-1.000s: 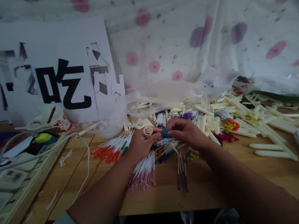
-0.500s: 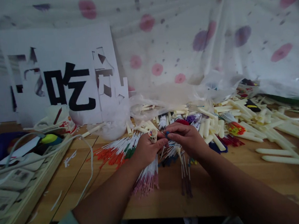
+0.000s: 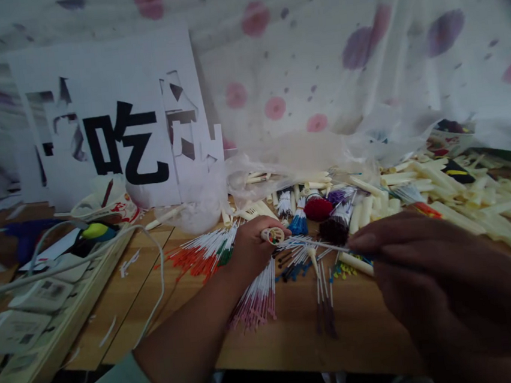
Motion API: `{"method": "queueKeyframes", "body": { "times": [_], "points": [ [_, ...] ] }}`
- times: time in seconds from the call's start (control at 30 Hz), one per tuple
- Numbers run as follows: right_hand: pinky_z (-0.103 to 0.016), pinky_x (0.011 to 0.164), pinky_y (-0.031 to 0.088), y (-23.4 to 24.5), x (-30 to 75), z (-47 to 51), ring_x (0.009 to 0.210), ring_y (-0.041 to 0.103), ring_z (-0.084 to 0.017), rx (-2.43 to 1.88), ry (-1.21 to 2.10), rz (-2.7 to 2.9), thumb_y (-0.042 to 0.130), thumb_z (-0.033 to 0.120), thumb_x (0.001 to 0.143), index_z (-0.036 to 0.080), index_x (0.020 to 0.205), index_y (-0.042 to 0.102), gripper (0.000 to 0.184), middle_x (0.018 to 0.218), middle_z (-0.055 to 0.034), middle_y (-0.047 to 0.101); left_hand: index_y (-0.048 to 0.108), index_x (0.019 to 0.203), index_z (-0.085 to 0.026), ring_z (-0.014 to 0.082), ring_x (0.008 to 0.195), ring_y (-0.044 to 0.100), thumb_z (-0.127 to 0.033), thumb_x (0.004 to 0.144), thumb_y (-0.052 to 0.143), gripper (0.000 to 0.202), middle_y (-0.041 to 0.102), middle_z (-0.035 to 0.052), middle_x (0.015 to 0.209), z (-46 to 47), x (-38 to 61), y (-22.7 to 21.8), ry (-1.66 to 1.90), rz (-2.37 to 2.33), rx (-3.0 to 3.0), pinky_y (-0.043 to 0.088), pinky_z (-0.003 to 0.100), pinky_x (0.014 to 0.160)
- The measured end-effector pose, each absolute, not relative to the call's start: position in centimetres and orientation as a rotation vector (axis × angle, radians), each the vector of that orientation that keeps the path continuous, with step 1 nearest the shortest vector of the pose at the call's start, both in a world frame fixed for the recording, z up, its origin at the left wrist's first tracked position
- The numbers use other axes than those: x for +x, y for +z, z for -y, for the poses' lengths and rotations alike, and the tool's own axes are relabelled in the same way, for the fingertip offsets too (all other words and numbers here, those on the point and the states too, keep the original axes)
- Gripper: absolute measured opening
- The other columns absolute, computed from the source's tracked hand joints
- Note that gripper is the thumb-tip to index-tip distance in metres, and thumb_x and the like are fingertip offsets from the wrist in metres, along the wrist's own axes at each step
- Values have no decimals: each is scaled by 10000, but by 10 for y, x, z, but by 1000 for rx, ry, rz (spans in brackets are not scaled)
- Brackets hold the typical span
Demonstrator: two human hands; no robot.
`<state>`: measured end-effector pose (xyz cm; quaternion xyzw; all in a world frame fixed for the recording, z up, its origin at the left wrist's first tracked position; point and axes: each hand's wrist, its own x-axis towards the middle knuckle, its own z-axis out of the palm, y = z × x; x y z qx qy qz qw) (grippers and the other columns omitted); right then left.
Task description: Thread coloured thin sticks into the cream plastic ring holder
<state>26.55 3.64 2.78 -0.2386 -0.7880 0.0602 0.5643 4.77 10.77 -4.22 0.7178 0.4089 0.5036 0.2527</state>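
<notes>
My left hand is closed round a small cream tube whose open end shows coloured tips inside. It rests over the spread of thin white sticks with coloured tips on the wooden table. My right hand is large and close to the camera at the right. Its fingers pinch a thin white stick that points left toward the tube. The stick's end lies just short of the tube's mouth.
A heap of cream tubes and bundles of coloured sticks covers the far right of the table. Orange-tipped sticks lie left of my hand. A white sign with black characters, clear plastic bags, and a tray with cables stand left.
My right hand has pulled back from the tube toward the camera, drawing a thin white stick out to the right. The left hand keeps hold of the tube. The camera moved slightly.
</notes>
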Motion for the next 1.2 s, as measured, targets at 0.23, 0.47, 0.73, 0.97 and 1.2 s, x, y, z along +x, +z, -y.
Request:
{"method": "queueKeyframes", "body": {
  "times": [0.23,0.47,0.73,0.97,1.2],
  "points": [
    [-280,661,562,28,243,-46,815,658,-164,-533,39,1990,569,94,795,230,1050,585,289,893,-63,693,654,644,-174,117,604,561,-285,780,627,178,638,5,637,-105,53,-37,1240,-1002,2100,431,231,601],
    [-272,671,559,18,233,-55,804,657,-156,-479,70,1930,604,81,772,220,1036,591,299,858,-61,687,632,660,-187,116,609,543,-242,770,606,126,620,-10,647,-104,51,-38,1187,-1014,2135,409,225,593],
    [-288,667,561,17,231,-54,794,659,-159,-490,54,1961,606,95,779,246,1067,591,325,866,-52,687,612,658,-189,124,623,527,-280,789,588,162,590,-11,641,-103,49,-36,1162,-1018,2173,388,240,608],
    [-261,695,540,7,230,-67,810,634,-132,-564,173,1888,606,87,789,207,997,627,240,892,-43,668,600,787,-183,160,719,521,-652,679,594,481,577,12,743,-108,42,-33,1131,-988,2280,378,265,665],
    [-243,597,472,-4,226,-84,714,532,-108,-642,-135,1890,616,72,768,164,892,645,157,810,-38,523,538,1083,-186,202,917,504,-613,870,270,548,553,81,964,-105,37,-31,1036,-926,2349,382,320,817]
  ]
}}
